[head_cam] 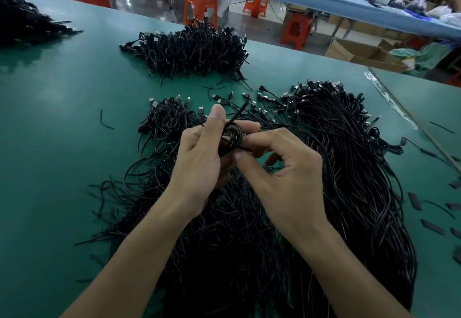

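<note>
Both hands meet above the middle of the green bench (62, 123), working on one small coil of black cable (232, 138) held in the air between them. The left hand (199, 165) has its grip closed round the coil, fingers curled behind it and the thumb standing upright against its top, while the coil's free end (240, 110) pokes up and away past the thumb tip. The right hand (287, 168) comes in from the other side, its grip pinching the coil's near edge between thumb and forefinger; its other fingers are curled loosely underneath. Directly below the hands and forearms lies a broad spread of loose cables (249, 230), running from the near edge of the bench up to a row of USB plugs (311, 93) on the right. Just left of the hands sits a small heap of coiled cables (169, 118), and a larger heap (192, 48) lies farther back, well apart from it. Another dark pile (25, 23) rests at the far left corner. Short black strips (432, 226) lie scattered on the right side of the bench. Beyond the bench stand orange stools (199, 8) and an open cardboard box (361, 53).
</note>
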Available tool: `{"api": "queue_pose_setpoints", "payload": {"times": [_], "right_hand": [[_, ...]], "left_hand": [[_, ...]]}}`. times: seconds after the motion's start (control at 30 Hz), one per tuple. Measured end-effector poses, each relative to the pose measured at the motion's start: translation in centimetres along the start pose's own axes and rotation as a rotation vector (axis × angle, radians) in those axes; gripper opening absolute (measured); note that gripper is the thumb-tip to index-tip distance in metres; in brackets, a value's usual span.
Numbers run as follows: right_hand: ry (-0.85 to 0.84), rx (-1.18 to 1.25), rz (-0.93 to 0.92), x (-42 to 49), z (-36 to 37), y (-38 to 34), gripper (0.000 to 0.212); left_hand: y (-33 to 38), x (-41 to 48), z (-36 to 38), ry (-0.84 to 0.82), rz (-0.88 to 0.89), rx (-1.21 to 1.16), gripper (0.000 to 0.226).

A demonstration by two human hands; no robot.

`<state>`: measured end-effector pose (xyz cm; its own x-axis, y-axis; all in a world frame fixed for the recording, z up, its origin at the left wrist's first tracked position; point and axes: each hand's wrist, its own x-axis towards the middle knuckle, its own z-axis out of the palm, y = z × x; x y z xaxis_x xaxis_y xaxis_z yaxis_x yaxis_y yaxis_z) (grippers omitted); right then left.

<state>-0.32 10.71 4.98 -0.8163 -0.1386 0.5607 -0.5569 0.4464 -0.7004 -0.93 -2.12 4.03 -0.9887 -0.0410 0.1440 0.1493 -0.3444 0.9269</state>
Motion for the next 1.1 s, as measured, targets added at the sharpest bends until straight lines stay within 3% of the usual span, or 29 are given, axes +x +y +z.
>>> {"api": "queue_pose_setpoints", "payload": {"times": [0.2, 0.37, 0.5, 0.6, 0.7, 0.87, 1.0, 1.1], "right_hand": [[-0.060, -0.189, -0.143, -0.1, -0.2, 0.6, 0.011], [-0.093, -0.434, -0.415, -0.1, -0.6, 0.8, 0.010], [-0.089, -0.622, -0.672, 0.3, -1.2, 0.7, 0.007], [-0.238, -0.666, -0.759, 1.1, -2.0, 0.5, 0.004], [-0.411, -0.622, -0.675, 1.6, -2.7, 0.4, 0.008], [-0.463, -0.462, -0.418, 1.4, -2.9, 0.6, 0.006], [-0.469, -0.306, -0.194, 1.6, -3.1, 0.7, 0.008], [-0.485, -0.226, -0.046, 1.8, -3.5, 0.8, 0.004]], "left_hand": [[-0.3, 0.4, -0.5, 0.001, -0.040, -0.028, 0.059], [-0.7, 0.7, -0.5, 0.047, -0.112, 0.008, 0.058], [-0.8, 0.6, -0.4, -0.019, -0.276, 0.068, 0.062], [-0.9, 0.5, -0.8, -0.125, -0.413, 0.192, 0.055], [-1.0, 0.5, -0.9, -0.181, -0.531, 0.218, 0.049], [-1.3, 0.5, -0.7, -0.227, -0.608, 0.119, 0.057], [-1.2, 0.5, -1.2, -0.398, -0.560, 0.128, 0.058], [-0.7, 0.6, -1.8, -0.611, -0.488, 0.235, 0.044]]}}
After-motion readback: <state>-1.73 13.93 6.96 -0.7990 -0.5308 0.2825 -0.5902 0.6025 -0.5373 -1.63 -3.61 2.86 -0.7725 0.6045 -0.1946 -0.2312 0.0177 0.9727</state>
